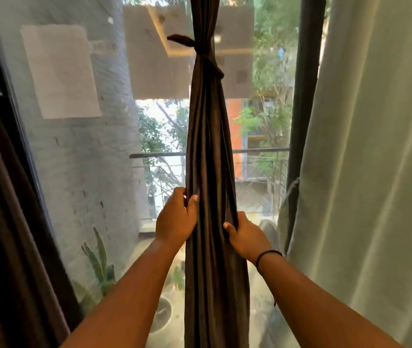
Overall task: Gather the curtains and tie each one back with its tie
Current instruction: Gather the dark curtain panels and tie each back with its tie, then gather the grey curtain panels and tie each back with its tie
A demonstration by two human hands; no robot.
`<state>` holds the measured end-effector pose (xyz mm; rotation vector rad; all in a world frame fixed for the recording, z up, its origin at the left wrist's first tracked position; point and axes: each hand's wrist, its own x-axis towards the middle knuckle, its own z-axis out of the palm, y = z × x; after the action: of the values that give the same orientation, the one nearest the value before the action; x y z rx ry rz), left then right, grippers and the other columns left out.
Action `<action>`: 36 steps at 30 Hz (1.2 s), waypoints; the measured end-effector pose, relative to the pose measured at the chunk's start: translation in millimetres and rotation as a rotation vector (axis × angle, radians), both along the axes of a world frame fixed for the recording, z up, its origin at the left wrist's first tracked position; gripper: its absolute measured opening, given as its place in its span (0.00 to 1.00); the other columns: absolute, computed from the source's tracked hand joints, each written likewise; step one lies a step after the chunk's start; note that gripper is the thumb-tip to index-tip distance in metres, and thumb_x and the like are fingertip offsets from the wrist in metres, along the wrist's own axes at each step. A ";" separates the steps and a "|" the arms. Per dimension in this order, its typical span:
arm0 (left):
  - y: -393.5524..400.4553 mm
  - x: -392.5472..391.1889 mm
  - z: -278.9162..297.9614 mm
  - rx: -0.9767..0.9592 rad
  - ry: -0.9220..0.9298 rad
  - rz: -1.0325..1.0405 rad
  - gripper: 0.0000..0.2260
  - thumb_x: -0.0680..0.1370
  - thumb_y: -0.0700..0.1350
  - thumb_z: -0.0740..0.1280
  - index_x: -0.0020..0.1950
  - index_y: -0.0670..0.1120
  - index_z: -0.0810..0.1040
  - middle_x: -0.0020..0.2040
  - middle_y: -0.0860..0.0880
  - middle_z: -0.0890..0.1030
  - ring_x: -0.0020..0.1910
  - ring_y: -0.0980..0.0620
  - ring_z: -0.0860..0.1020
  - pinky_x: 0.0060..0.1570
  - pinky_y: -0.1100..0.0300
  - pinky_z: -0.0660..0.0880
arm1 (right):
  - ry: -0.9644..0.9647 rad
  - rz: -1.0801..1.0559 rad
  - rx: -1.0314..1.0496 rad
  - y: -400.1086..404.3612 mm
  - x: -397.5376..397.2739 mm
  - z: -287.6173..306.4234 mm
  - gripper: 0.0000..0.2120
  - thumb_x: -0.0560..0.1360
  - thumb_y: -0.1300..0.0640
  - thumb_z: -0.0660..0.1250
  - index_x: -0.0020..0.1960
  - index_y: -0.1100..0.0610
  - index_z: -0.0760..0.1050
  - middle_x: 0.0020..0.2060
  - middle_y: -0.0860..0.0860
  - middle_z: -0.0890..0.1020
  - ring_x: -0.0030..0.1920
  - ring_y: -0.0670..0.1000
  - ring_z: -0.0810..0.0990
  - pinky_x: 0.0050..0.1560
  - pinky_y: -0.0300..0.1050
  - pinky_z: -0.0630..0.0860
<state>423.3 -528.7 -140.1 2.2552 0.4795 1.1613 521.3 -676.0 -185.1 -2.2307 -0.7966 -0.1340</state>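
A dark brown curtain (210, 151) hangs gathered into a narrow column in front of the window, straight ahead of me. A dark tie (201, 52) is knotted around it high up, with one end sticking out to the left. My left hand (176, 219) grips the curtain's left edge, thumb on the front folds. My right hand (246, 236), with a black band on the wrist, grips the right edge slightly lower. A pale green curtain (370, 151) hangs loose at the right. Another dark curtain (9, 222) hangs along the left edge.
The glass window (79, 156) fills the middle, with a dark vertical frame post (302, 84) between the brown and green curtains. Outside are a white brick wall, a railing, trees and potted plants (100, 267) below.
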 end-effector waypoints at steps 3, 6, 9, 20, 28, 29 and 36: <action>-11.7 -10.3 -19.2 -0.029 -0.067 -0.012 0.14 0.78 0.48 0.65 0.61 0.47 0.68 0.50 0.49 0.75 0.48 0.45 0.78 0.45 0.54 0.74 | -0.029 -0.065 -0.072 -11.1 -12.2 -16.8 0.18 0.74 0.44 0.63 0.58 0.53 0.66 0.54 0.55 0.79 0.54 0.60 0.78 0.52 0.55 0.76; -35.1 -10.4 -31.5 0.172 -0.117 -0.016 0.17 0.74 0.44 0.68 0.61 0.42 0.70 0.55 0.42 0.74 0.54 0.39 0.75 0.51 0.45 0.75 | -0.160 -0.207 -0.182 -40.3 -26.3 -23.2 0.22 0.73 0.44 0.64 0.63 0.52 0.66 0.57 0.54 0.77 0.58 0.59 0.76 0.55 0.55 0.75; -74.6 0.7 -26.5 0.311 -0.077 -0.066 0.16 0.72 0.47 0.65 0.59 0.44 0.72 0.55 0.42 0.75 0.53 0.39 0.75 0.51 0.47 0.75 | -0.266 -0.333 -0.287 -80.6 -24.1 -18.5 0.22 0.73 0.47 0.63 0.65 0.52 0.65 0.59 0.55 0.76 0.59 0.59 0.75 0.56 0.54 0.73; -251.3 91.7 0.3 0.333 0.112 -0.218 0.21 0.76 0.50 0.63 0.68 0.48 0.66 0.66 0.45 0.68 0.63 0.42 0.70 0.59 0.47 0.69 | -0.373 -0.553 -0.376 -280.1 34.6 5.6 0.24 0.74 0.49 0.60 0.68 0.53 0.63 0.60 0.53 0.73 0.61 0.56 0.71 0.58 0.54 0.69; -336.4 173.6 16.1 0.308 0.123 -0.198 0.22 0.75 0.52 0.63 0.68 0.49 0.65 0.66 0.46 0.69 0.62 0.43 0.72 0.62 0.47 0.70 | -0.357 -0.617 -0.401 -397.8 108.4 20.4 0.25 0.74 0.50 0.59 0.69 0.52 0.61 0.62 0.51 0.72 0.63 0.54 0.69 0.61 0.51 0.66; -340.7 179.8 19.4 0.305 0.128 -0.190 0.23 0.75 0.52 0.63 0.68 0.49 0.65 0.66 0.46 0.69 0.62 0.43 0.72 0.62 0.46 0.70 | -0.353 -0.617 -0.400 -403.6 117.4 21.8 0.24 0.74 0.50 0.60 0.69 0.52 0.61 0.62 0.51 0.72 0.63 0.54 0.69 0.61 0.51 0.66; -331.9 240.1 58.3 0.345 0.095 -0.108 0.26 0.76 0.51 0.62 0.72 0.47 0.60 0.69 0.44 0.66 0.65 0.42 0.69 0.60 0.47 0.70 | -0.397 -0.602 -0.318 -397.3 196.6 54.3 0.25 0.74 0.50 0.61 0.70 0.53 0.61 0.62 0.52 0.72 0.62 0.55 0.70 0.60 0.51 0.68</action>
<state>663.4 -860.6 -81.8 2.6037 0.1999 1.1573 717.9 -1073.3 -130.9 -2.7343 -0.3250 -0.8068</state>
